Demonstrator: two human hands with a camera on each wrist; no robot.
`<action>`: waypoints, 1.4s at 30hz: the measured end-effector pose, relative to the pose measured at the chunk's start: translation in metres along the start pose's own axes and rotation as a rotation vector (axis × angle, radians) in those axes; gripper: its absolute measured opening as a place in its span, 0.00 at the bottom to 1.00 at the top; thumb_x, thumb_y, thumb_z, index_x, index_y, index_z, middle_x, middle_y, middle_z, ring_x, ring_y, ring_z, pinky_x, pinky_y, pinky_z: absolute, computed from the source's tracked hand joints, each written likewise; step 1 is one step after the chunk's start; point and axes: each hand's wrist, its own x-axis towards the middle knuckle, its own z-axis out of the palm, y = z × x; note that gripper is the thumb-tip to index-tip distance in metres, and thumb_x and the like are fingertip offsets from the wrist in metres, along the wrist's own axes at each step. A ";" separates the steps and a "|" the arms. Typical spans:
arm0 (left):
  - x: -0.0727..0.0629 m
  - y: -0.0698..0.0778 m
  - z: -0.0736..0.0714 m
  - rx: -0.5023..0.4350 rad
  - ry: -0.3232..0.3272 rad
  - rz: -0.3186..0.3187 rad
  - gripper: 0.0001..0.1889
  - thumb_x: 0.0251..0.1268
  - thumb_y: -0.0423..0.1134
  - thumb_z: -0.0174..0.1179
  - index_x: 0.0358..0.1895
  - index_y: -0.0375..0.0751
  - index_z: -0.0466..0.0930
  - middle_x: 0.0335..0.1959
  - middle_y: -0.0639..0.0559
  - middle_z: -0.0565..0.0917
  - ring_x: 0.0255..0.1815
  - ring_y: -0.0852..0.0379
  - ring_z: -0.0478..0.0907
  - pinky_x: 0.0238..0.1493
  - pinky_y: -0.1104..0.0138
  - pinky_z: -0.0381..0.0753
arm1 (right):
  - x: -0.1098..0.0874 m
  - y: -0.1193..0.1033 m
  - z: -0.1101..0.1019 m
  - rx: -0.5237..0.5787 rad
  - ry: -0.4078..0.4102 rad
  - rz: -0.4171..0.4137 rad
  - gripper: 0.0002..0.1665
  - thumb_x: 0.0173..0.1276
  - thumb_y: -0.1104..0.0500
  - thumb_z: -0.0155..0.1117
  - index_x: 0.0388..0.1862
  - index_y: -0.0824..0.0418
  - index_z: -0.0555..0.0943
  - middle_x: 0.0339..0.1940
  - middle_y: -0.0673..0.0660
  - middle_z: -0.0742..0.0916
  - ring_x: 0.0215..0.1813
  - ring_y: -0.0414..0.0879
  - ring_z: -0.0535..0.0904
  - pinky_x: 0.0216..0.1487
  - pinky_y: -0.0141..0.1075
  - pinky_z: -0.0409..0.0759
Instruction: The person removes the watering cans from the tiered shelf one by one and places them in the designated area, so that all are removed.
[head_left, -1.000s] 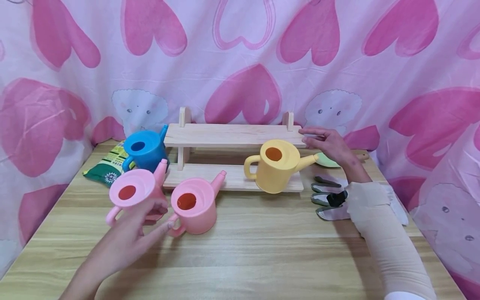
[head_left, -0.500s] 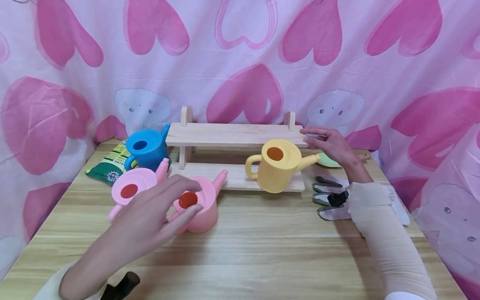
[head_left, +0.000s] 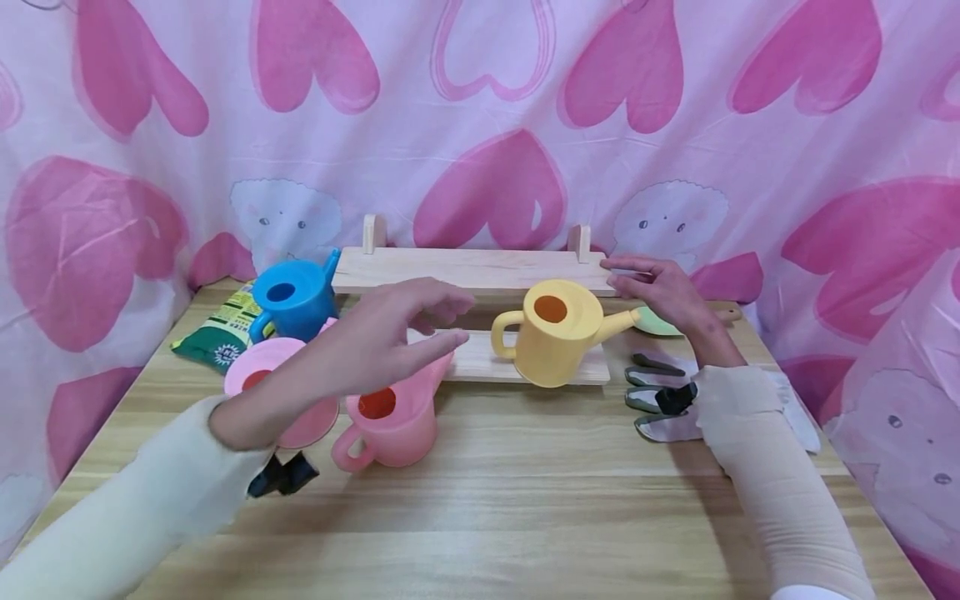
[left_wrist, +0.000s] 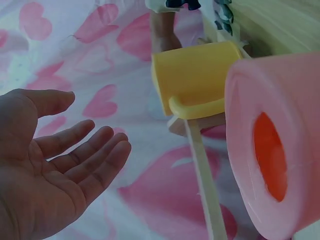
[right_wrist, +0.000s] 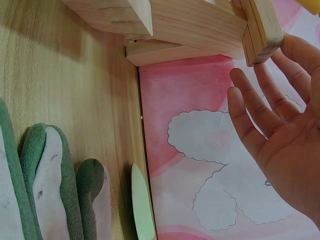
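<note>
My left hand (head_left: 397,333) hovers over a pink watering can (head_left: 401,429), fingers spread and holding nothing; the left wrist view shows its bare palm (left_wrist: 45,185). A second pink watering can (head_left: 311,425) is partly hidden behind that forearm. On the lower board of a two-tier wooden shelf (head_left: 472,268) stands a yellow watering can (head_left: 558,342), its spout pointing right. At the right end of the upper board, my right hand (head_left: 660,292) touches the wood with its fingertips. In the right wrist view those fingers (right_wrist: 270,95) look loosely extended at the board end (right_wrist: 262,30).
A blue watering can (head_left: 296,300) stands left of the shelf, beside a green and yellow bag (head_left: 221,333). Grey-and-white gloves (head_left: 660,425) lie at the right, with a light green tool (head_left: 654,322) behind them. A heart-patterned curtain hangs behind the table.
My left hand has moved from the handle of the nearer pink watering can up, forward and to the right, over that can. The right hand stays at the shelf end.
</note>
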 end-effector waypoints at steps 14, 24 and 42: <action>0.070 -0.024 0.007 -0.012 -0.264 -0.057 0.20 0.75 0.37 0.62 0.64 0.32 0.78 0.57 0.42 0.84 0.58 0.47 0.81 0.61 0.56 0.79 | 0.001 -0.004 0.000 0.031 -0.001 -0.003 0.28 0.75 0.50 0.68 0.70 0.57 0.79 0.73 0.54 0.77 0.52 0.38 0.85 0.51 0.30 0.82; 0.100 -0.037 0.029 -0.039 -0.337 -0.127 0.16 0.76 0.33 0.59 0.61 0.32 0.81 0.54 0.43 0.85 0.54 0.51 0.82 0.52 0.63 0.83 | 0.001 -0.006 0.000 0.029 0.008 0.002 0.28 0.75 0.51 0.69 0.70 0.57 0.80 0.73 0.54 0.77 0.50 0.37 0.85 0.51 0.29 0.82; 0.115 -0.037 0.035 0.068 -0.460 -0.141 0.10 0.79 0.38 0.57 0.46 0.39 0.88 0.33 0.48 0.80 0.36 0.52 0.73 0.39 0.64 0.75 | 0.000 -0.002 0.001 0.024 0.011 -0.007 0.27 0.75 0.51 0.69 0.69 0.58 0.80 0.71 0.55 0.79 0.50 0.37 0.85 0.51 0.30 0.82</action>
